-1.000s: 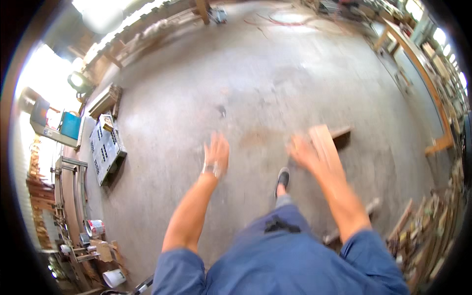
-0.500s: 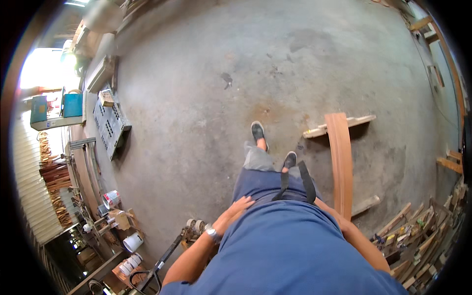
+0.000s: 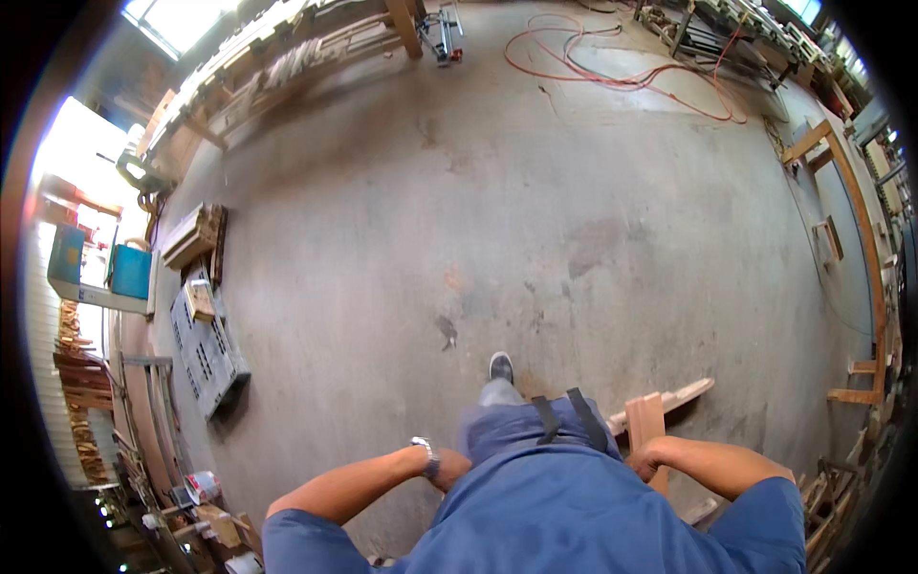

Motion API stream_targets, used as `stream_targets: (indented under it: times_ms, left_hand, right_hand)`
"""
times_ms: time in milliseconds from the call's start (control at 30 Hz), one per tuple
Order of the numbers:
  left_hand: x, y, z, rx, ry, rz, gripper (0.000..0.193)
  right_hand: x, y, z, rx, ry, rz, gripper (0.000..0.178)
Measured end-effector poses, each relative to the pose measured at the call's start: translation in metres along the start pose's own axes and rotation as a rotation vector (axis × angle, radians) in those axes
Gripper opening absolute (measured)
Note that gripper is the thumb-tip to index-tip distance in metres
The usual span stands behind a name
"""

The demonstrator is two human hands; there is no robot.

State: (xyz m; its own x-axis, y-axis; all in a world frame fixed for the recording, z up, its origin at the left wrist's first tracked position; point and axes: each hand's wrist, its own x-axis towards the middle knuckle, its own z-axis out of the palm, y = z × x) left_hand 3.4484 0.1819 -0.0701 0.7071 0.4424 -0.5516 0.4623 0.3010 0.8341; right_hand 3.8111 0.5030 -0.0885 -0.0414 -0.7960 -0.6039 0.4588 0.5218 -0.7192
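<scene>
Both of my arms are bent, with the hands drawn in at my waist. My left hand (image 3: 449,470), below a metal wristwatch (image 3: 426,453), is against my left side; its fingers are hidden by the blue shirt (image 3: 583,507). At my right hip is my right hand (image 3: 644,463), whose fingers are turned in and do not show clearly. Dark straps (image 3: 562,421) hang at the front of my blue shorts. Just beyond the right hand, a reddish-brown wooden board (image 3: 646,417) lies across a paler length of timber (image 3: 688,392) on the floor.
A grey slotted plastic pallet (image 3: 206,354) with a wood block lies on the left. Stacked beams (image 3: 194,237) are beyond it. Far off, red hose (image 3: 622,84) coils on the concrete floor (image 3: 382,249). A wooden frame (image 3: 861,239) stands right; scrap wood (image 3: 837,497) is heaped lower right.
The view has tilted up, showing the far racks and hose. My left hand has gone from lying open on my front to my side. Both elbows have swung outward.
</scene>
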Motion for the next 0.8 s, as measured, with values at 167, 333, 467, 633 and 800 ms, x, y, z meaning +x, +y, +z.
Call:
stream_targets:
  times_ms: [167,333,467,633,800]
  left_hand:
    - [-0.009,0.023,-0.189,-0.219,-0.115,-0.125,0.027]
    - [-0.006,0.026,-0.318,-1.404,0.311,0.020,0.030]
    - [0.054,0.006,-0.374,-0.736,0.734,-0.277,0.042]
    - [0.051,-0.009,-0.439,-0.085,0.825,0.118,0.046]
    - [0.003,0.097,-0.552,-0.479,1.001,-0.042,0.043]
  right_hand:
    - [-0.102,-0.059,-0.151,0.125,0.232,0.062,0.018]
    - [-0.227,-0.041,-0.246,0.952,0.852,-0.480,0.022]
    - [-0.249,0.022,-0.310,1.340,1.027,-0.521,0.034]
    - [-0.301,0.056,-0.331,0.970,1.148,-0.449,0.043]
    - [-0.442,0.058,-0.361,1.198,1.149,-0.188,0.035]
